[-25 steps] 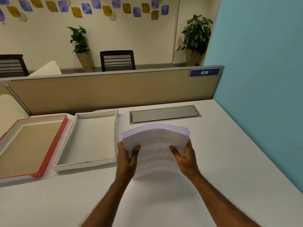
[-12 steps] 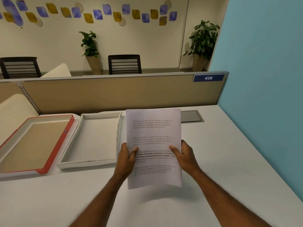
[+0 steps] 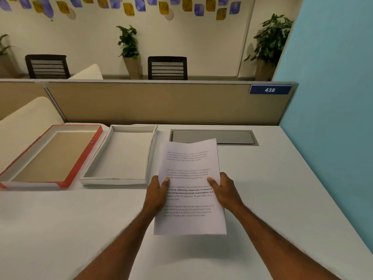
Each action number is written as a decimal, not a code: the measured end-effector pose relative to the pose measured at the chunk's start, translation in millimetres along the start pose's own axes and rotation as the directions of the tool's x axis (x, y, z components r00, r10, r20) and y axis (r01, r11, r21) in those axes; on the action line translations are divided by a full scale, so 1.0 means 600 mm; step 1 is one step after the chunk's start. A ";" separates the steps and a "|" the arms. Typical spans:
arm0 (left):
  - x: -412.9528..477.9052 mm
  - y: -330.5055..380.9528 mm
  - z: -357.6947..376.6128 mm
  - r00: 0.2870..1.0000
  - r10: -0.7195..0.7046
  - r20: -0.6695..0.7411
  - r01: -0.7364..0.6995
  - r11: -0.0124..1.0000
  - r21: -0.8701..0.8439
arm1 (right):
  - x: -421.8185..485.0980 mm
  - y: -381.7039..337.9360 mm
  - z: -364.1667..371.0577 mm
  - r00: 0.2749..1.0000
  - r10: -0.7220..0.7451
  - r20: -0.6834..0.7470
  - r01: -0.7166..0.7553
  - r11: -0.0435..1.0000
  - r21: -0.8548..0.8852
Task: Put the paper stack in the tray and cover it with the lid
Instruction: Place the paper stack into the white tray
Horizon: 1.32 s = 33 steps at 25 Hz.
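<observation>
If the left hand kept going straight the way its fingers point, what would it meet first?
Probably the near wall of the white cardboard tray, just beyond the left hand gripping the printed paper stack; depth is uncertain.

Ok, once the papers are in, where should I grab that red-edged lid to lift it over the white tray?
Probably take the lid by its two long red-edged sides, one hand each, coming from above. It lies open side up, left of the tray, so it needs flipping; a wide, shallow, flat shape turns most evenly with a grip at mid-length on both sides.
</observation>
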<state>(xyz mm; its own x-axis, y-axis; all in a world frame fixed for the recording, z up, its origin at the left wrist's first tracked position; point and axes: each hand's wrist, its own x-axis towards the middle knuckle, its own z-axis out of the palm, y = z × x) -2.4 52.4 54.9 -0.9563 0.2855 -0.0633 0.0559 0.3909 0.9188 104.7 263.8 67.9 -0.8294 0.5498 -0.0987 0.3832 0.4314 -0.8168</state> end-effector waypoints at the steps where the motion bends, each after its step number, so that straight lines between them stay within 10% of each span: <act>1: -0.004 -0.008 0.000 1.000 0.000 -0.013 0.000 1.000 0.028 | -0.001 0.001 0.003 1.000 0.007 0.020 -0.006 0.999 -0.047; 33: 0.501 -0.158 -0.384 0.986 -0.127 0.106 0.078 0.924 0.375 | 0.352 -0.326 0.455 0.968 0.213 0.133 -0.178 0.955 -0.238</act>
<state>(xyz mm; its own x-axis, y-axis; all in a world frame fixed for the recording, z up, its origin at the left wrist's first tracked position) -361.4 -100.3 38.7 -0.9197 0.3251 -0.2202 0.0847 0.7118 0.6973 -256.3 100.1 51.8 -0.7753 0.5287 -0.3456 0.6099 0.4844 -0.6272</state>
